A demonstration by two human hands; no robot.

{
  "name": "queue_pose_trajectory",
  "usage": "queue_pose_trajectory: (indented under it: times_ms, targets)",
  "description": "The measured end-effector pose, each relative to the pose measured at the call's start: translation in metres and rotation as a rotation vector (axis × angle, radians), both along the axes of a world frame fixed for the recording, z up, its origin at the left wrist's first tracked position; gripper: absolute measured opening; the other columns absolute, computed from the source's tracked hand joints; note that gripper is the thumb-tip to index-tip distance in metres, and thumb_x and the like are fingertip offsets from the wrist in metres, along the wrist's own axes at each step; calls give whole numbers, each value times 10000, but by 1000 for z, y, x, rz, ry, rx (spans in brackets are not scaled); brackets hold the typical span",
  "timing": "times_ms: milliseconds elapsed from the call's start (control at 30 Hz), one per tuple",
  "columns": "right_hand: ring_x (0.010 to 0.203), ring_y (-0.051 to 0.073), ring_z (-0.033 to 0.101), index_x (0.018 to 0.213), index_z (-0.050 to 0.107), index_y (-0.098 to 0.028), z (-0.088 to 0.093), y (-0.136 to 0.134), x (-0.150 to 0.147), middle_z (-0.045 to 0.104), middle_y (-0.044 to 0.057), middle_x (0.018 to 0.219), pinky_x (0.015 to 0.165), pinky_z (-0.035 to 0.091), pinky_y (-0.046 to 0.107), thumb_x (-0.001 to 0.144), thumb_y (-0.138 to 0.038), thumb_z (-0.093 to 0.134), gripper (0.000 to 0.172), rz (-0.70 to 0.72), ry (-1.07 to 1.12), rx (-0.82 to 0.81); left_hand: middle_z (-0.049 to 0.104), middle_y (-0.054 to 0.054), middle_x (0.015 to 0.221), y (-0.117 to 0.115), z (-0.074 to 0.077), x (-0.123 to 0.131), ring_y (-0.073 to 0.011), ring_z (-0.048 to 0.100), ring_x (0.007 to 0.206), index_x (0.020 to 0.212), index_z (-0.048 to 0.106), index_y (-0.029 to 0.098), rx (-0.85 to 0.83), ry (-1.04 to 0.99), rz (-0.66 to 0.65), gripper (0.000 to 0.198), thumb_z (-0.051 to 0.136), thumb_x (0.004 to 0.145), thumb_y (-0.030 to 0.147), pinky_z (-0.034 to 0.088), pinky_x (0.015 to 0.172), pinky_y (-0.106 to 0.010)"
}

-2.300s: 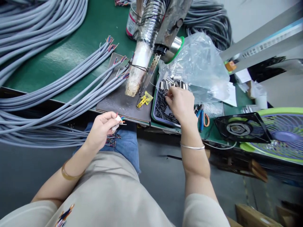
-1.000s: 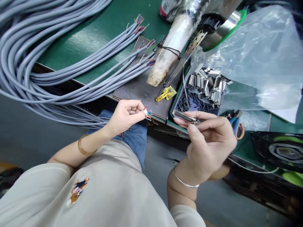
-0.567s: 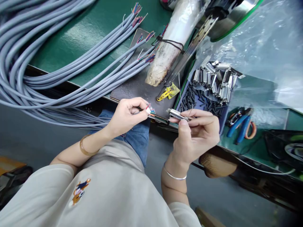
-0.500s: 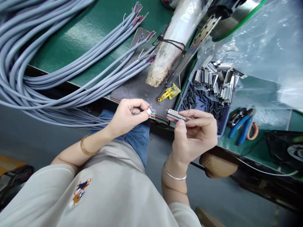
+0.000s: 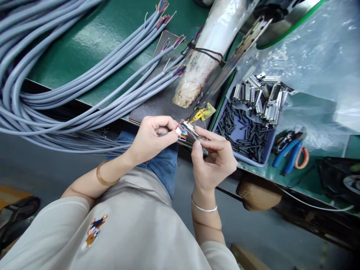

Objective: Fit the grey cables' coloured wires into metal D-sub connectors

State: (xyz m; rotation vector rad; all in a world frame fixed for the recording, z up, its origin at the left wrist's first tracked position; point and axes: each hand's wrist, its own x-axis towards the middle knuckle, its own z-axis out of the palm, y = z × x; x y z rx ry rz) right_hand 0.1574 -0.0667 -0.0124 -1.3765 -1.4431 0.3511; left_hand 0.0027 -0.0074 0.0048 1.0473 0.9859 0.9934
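Observation:
My left hand (image 5: 156, 135) pinches the stripped end of a grey cable, its small coloured wires (image 5: 182, 133) fanning out past the thumb. Between the thumb and fingers of my right hand (image 5: 213, 155) is a metal multi-pin connector (image 5: 189, 129), held at its right end. The connector's left end is right beside the wire tips; whether they touch, I cannot tell. Just behind it, a yellow clip-like piece (image 5: 200, 114) lies at the tip of a soldering iron-like rod.
Grey cables (image 5: 112, 80) with stripped ends lie across the left of the green bench. A plastic-wrapped post (image 5: 194, 75) slants over the dark mat (image 5: 152, 107). To the right, a purple tray (image 5: 237, 129) holds black sleeves (image 5: 253, 144) and metal connectors (image 5: 260, 95); pliers (image 5: 294, 150) lie beyond it.
My right hand has moved left with the connector, bringing it from a gap away to beside the wires. My left hand has stayed nearly still, keeping its pinch.

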Motion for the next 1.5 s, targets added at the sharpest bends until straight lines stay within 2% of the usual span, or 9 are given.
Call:
queue_pose_trajectory:
  times_ms: [100,300,500,833,967,1133,1500]
  targets:
    - [982,242,776,849,615,-253,-1,3,0,794,58,1078,809,659,430,910,-213,664,88,-3,-48,31,597,-28,652,2,1,2,-113,537,638,606,651,142,-3,-3,25,157,718,728,215,397,544,-215]
    - [938,252,784,822,592,-262,2,6,-1,800,56,1060,738,663,434,905,-220,655,112,-29,-136,49,620,-23,661,4,3,6,-102,539,630,583,644,141,15,-14,67,150,700,718,175,430,565,-210]
    - [942,209,779,864,616,-265,3,9,-2,792,28,1087,746,665,390,876,-135,668,140,3,-86,112,666,-32,689,5,6,7,-97,539,629,573,638,138,63,-15,69,163,671,731,160,432,572,-211]
    - [935,203,778,852,631,-253,5,11,-2,796,29,1069,746,657,371,854,-112,685,151,21,-58,126,688,-38,716,6,7,7,-94,539,620,590,638,133,87,29,76,148,655,736,154,411,547,-202]
    - [910,213,782,847,640,-252,5,13,-1,798,27,1049,751,660,393,854,-124,693,139,2,-106,133,684,-29,708,6,5,7,-73,523,591,597,627,129,120,33,64,143,641,739,143,409,544,-190]
    - [917,193,784,862,661,-230,3,16,1,803,21,1036,775,652,337,822,-72,716,172,32,-119,204,692,-22,713,7,0,6,-71,543,602,615,621,129,185,34,39,112,633,726,134,409,529,-166]
    - [884,178,776,825,666,-219,5,17,0,810,21,1019,740,636,315,801,-50,728,182,22,-108,196,688,-20,705,7,1,5,-76,568,625,612,618,130,214,30,48,126,624,737,116,445,550,-157]
